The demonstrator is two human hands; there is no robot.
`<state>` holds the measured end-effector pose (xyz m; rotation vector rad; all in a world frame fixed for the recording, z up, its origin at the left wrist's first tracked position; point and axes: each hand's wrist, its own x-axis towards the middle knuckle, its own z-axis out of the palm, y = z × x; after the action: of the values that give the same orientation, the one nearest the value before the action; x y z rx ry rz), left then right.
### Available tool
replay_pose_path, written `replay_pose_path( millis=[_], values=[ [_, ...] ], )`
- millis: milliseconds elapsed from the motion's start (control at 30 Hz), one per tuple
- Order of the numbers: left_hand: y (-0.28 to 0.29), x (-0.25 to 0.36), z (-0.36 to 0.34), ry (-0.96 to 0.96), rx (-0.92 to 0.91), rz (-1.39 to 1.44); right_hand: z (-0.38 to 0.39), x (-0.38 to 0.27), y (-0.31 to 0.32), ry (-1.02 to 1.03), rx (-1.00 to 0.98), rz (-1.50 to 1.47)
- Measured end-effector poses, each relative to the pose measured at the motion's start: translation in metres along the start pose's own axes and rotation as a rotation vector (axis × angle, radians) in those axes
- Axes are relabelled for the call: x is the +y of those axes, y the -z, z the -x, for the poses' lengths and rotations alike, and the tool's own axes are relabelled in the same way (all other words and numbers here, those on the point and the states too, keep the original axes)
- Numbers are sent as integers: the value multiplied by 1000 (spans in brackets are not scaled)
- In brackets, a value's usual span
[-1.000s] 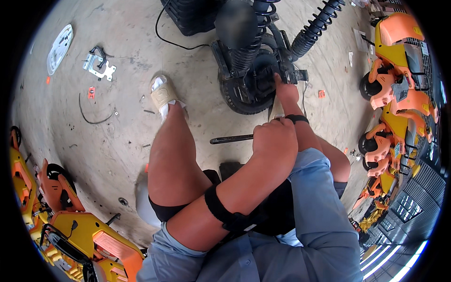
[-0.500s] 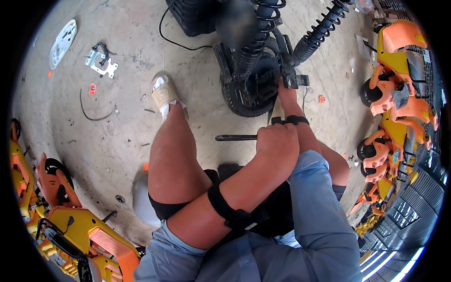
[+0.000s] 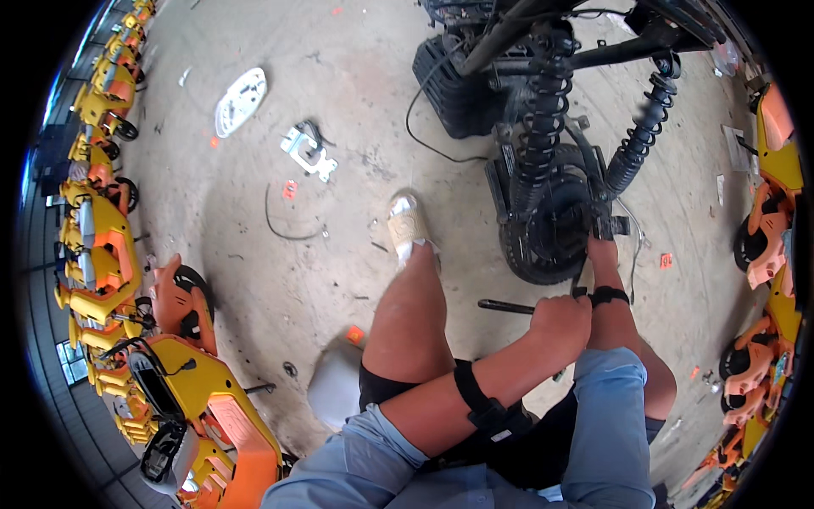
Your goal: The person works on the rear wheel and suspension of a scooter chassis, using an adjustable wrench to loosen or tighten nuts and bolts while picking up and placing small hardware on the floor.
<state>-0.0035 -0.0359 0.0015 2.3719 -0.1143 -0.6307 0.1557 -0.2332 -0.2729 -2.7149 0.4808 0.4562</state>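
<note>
My left hand (image 3: 561,326) is closed round a dark tool with a straight bar handle (image 3: 506,306). The handle sticks out to the left of my fist; its other end is mostly hidden by the hand. That fist is close beside my right wrist, which wears a black strap (image 3: 609,295). Reaching forward, my right hand (image 3: 602,249) is at the right side of a black scooter wheel (image 3: 543,263), by the axle and the foot of a coil-spring shock absorber (image 3: 638,140). Its fingers are hidden behind the dark parts there. A second shock absorber (image 3: 543,127) rises over the wheel.
A black ribbed box (image 3: 454,93) with a cable stands beside the wheel. A white plate (image 3: 241,103), a metal bracket (image 3: 309,154) and a thin black cable (image 3: 275,222) lie on the concrete floor. Yellow-and-orange scooters (image 3: 110,233) line both sides. A grey rounded object (image 3: 333,382) is by my left knee.
My view has turned, so the scene sits further right and lower, with more of the scooter frame showing. Both hands keep about the same places relative to the wheel.
</note>
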Motion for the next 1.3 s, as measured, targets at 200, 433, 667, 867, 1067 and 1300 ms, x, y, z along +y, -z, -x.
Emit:
replay_pose_path(
  millis=[200,433,667,867,1067,1300],
  values=[
    [-26,-8,3,38,-38,-33,51,-54,32,118,114,-157],
    [-45,-22,6,104,-160,-34,60,-43,14,160,53,27],
    [-39,-24,6,150,-163,-60,34,-20,-9,612,232,123],
    [-45,-35,10,170,-150,-95,56,-36,-2,440,166,17],
    [-50,-31,11,168,-183,-69,70,-53,18,247,-31,109],
    [-44,-39,7,178,-197,-97,59,-46,11,292,-49,115]
  ],
)
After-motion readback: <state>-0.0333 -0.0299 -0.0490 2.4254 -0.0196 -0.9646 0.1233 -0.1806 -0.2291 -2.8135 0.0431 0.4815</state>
